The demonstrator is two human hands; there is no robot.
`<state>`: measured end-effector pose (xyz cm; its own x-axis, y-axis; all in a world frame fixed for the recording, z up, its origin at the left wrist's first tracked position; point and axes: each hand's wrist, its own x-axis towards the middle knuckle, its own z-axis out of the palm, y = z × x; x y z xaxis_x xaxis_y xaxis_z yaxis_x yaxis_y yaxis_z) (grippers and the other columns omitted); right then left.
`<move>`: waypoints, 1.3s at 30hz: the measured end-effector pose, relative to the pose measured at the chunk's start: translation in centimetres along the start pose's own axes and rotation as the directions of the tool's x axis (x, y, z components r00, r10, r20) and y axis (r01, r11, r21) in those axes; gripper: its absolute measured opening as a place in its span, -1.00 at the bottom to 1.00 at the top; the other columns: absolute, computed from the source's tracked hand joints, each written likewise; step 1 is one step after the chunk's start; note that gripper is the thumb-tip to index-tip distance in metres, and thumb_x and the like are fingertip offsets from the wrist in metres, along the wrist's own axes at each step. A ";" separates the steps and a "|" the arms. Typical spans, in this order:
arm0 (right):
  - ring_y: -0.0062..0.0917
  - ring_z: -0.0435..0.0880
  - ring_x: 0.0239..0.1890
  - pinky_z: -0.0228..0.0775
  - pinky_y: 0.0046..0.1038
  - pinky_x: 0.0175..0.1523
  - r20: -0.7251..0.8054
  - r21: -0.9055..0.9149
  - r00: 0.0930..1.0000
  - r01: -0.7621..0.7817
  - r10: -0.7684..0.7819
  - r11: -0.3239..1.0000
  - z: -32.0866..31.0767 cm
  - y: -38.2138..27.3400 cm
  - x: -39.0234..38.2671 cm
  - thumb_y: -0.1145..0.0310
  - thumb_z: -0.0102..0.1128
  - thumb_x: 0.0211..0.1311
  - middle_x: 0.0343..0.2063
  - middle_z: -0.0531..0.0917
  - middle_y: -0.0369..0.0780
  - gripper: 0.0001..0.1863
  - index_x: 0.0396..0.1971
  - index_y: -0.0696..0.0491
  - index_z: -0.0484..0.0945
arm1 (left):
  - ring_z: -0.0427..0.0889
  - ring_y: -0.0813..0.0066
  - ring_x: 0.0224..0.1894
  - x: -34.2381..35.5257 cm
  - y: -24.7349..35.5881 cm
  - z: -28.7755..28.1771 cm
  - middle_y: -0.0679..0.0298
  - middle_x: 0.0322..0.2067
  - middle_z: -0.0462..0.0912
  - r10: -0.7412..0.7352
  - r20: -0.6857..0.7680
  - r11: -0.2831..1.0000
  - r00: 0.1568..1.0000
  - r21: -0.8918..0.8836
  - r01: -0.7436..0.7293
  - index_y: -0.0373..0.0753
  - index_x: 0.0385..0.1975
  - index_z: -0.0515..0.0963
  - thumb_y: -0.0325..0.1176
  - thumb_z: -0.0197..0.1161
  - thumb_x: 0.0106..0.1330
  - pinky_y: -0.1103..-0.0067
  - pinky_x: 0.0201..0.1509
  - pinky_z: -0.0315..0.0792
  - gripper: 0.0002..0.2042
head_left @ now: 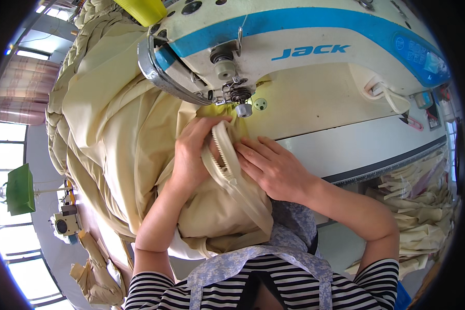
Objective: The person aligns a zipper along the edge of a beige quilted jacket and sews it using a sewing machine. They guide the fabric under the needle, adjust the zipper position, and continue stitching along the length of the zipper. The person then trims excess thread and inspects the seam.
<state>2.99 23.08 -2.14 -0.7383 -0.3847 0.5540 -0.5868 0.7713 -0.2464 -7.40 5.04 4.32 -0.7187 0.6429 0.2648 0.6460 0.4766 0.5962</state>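
Observation:
Beige fabric lies heaped across the sewing machine's bed and over the front edge. My left hand grips the fabric beside a looped cream zipper strip, which stands up between my hands with its teeth showing. My right hand rests on the fabric to the right of the zipper, fingers extended. Both hands are just below the presser and needle area of the white-and-blue machine, where the fabric is lit yellow. What is under the needle is too small to make out.
A yellow container stands at the top. A pink tool lies at the machine bed's right. Piled cream fabric pieces are at lower right. A green lamp shade, another machine and more beige cloth are at left.

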 end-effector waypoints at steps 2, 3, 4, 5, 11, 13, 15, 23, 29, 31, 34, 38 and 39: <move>-0.26 0.53 0.23 0.31 -0.14 0.35 -0.003 0.001 1.000 -0.005 0.005 1.000 -0.1 0.0 -0.1 0.37 0.14 0.14 0.09 0.59 -0.08 -0.52 0.07 0.25 0.57 | 0.64 0.19 -0.04 0.4 -0.2 0.3 0.19 -0.13 0.74 0.208 0.018 0.964 0.978 0.165 -0.208 -0.29 -0.07 0.63 -0.43 0.39 0.10 0.37 0.06 0.48 -0.65; -0.26 0.53 0.24 0.30 -0.14 0.35 0.022 -0.015 1.000 -0.003 0.004 1.000 -0.2 -0.1 -0.1 0.36 0.14 0.14 0.09 0.59 -0.07 -0.52 0.07 0.25 0.58 | 0.63 0.23 -0.01 0.4 -0.3 0.5 0.27 -0.11 0.74 0.269 0.051 0.929 0.962 0.251 -0.273 -0.25 -0.10 0.64 -0.41 0.37 0.08 0.37 0.10 0.40 -0.66; -0.26 0.52 0.24 0.29 -0.14 0.35 0.038 -0.027 0.999 0.000 0.001 1.000 -0.4 -0.1 -0.2 0.36 0.14 0.13 0.09 0.60 -0.07 -0.52 0.06 0.25 0.59 | 0.64 0.24 0.01 0.4 -0.5 0.7 0.31 -0.09 0.74 0.338 0.074 0.892 0.938 0.294 -0.344 -0.23 -0.14 0.64 -0.38 0.36 0.04 0.35 0.15 0.35 -0.68; -0.26 0.52 0.24 0.28 -0.14 0.35 0.049 -0.030 0.999 -0.003 0.004 1.000 -0.6 -0.1 -0.2 0.35 0.14 0.13 0.10 0.60 -0.07 -0.52 0.05 0.25 0.59 | 0.64 0.24 0.03 0.4 -0.6 0.9 0.32 -0.08 0.74 0.364 0.092 0.867 0.927 0.331 -0.373 -0.23 -0.15 0.64 -0.37 0.35 0.04 0.33 0.15 0.35 -0.68; -0.26 0.55 0.21 0.26 -0.16 0.35 0.076 -0.068 0.997 -0.008 0.013 0.998 -0.9 -0.3 0.2 0.35 0.14 0.10 0.07 0.62 -0.06 -0.56 -0.04 0.25 0.66 | 0.66 0.28 0.05 0.1 -1.2 1.4 0.33 -0.06 0.75 0.410 0.090 0.843 0.908 0.342 -0.415 -0.24 -0.14 0.63 -0.37 0.33 0.02 0.31 0.15 0.34 -0.66; -0.25 0.56 0.19 0.27 -0.16 0.35 0.064 -0.074 0.998 -0.002 0.007 0.997 -0.8 -0.3 0.3 0.36 0.14 0.10 0.05 0.64 -0.06 -0.59 -0.08 0.25 0.68 | 0.66 0.29 0.05 0.0 -1.5 1.6 0.34 -0.06 0.75 0.416 0.084 0.846 0.905 0.331 -0.419 -0.24 -0.14 0.63 -0.37 0.33 0.01 0.31 0.15 0.34 -0.66; -0.25 0.57 0.18 0.26 -0.16 0.35 0.054 -0.065 0.999 -0.003 0.006 0.998 -0.7 -0.3 0.2 0.36 0.13 0.10 0.03 0.65 -0.05 -0.62 -0.13 0.26 0.69 | 0.66 0.30 0.05 -0.1 -1.8 1.8 0.34 -0.06 0.75 0.408 0.096 0.847 0.908 0.330 -0.416 -0.23 -0.15 0.63 -0.37 0.33 0.00 0.32 0.14 0.34 -0.65; -0.20 0.58 0.18 0.31 -0.11 0.36 0.050 -0.059 0.997 -0.053 0.056 0.997 0.1 0.4 1.3 0.36 0.14 0.08 0.01 0.66 -0.01 -0.67 -0.26 0.27 0.69 | 0.66 0.30 -0.11 1.8 -3.2 2.1 0.31 -0.18 0.76 0.531 0.019 0.798 0.847 0.326 -0.507 -0.22 -0.19 0.64 -0.35 0.34 -0.03 0.34 0.07 0.37 -0.66; -0.18 0.60 0.15 0.41 -0.18 0.32 0.017 -0.057 1.000 0.010 -0.009 0.998 -0.4 0.8 1.3 0.42 0.18 0.02 -0.02 0.64 -0.02 -0.67 -0.22 0.29 0.67 | 0.66 0.16 -0.09 1.0 -2.3 1.6 0.19 -0.18 0.72 0.483 0.027 0.849 0.875 0.232 -0.475 -0.25 -0.23 0.59 -0.41 0.37 -0.10 0.26 0.08 0.43 -0.66; -0.23 0.58 0.16 0.43 -0.26 0.30 -0.059 -0.009 0.996 0.065 -0.066 0.998 -0.6 0.1 0.4 0.39 0.18 0.08 -0.03 0.63 -0.04 -0.62 -0.11 0.27 0.65 | 0.70 0.24 -0.12 -0.3 -1.7 1.4 0.14 -0.12 0.73 0.481 0.010 0.847 0.877 0.251 -0.468 -0.25 -0.21 0.57 -0.50 0.39 -0.08 0.37 0.01 0.51 -0.65; -0.28 0.57 0.19 0.44 -0.26 0.28 0.031 -0.020 1.000 -0.007 0.007 1.000 -0.5 -0.6 -0.3 0.37 0.18 0.14 0.03 0.63 -0.06 -0.54 0.04 0.26 0.59 | 0.68 0.31 -0.29 -1.3 -1.0 0.6 0.18 -0.16 0.73 0.095 -0.088 0.995 0.992 -0.002 -0.096 -0.30 -0.13 0.57 -0.52 0.46 -0.08 0.43 -0.10 0.54 -0.57; -0.35 0.54 0.24 0.34 -0.25 0.33 0.096 -0.096 0.995 -0.008 0.017 0.995 -0.7 -0.6 -0.5 0.34 0.12 0.22 0.13 0.61 -0.12 -0.52 0.13 0.22 0.56 | 0.64 0.42 -0.31 -0.5 -0.8 0.1 0.22 -0.21 0.74 -0.099 -0.125 0.991 0.987 -0.106 0.086 -0.28 -0.13 0.60 -0.55 0.43 0.00 0.50 -0.13 0.51 -0.63; -0.35 0.53 0.25 0.32 -0.24 0.34 0.099 -0.095 0.995 -0.011 0.020 0.995 -0.7 -0.5 -0.4 0.34 0.12 0.22 0.13 0.61 -0.13 -0.52 0.13 0.21 0.56 | 0.65 0.37 -0.29 -0.2 -0.9 0.3 0.26 -0.25 0.74 0.020 -0.137 0.995 0.990 -0.093 -0.033 -0.26 -0.15 0.62 -0.52 0.43 0.01 0.46 -0.10 0.50 -0.66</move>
<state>3.84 23.18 -1.69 -0.7792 -0.4171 0.4678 -0.5444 0.8202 -0.1755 -7.82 4.66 3.50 -0.7341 0.5642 0.3777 0.6425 0.3975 0.6551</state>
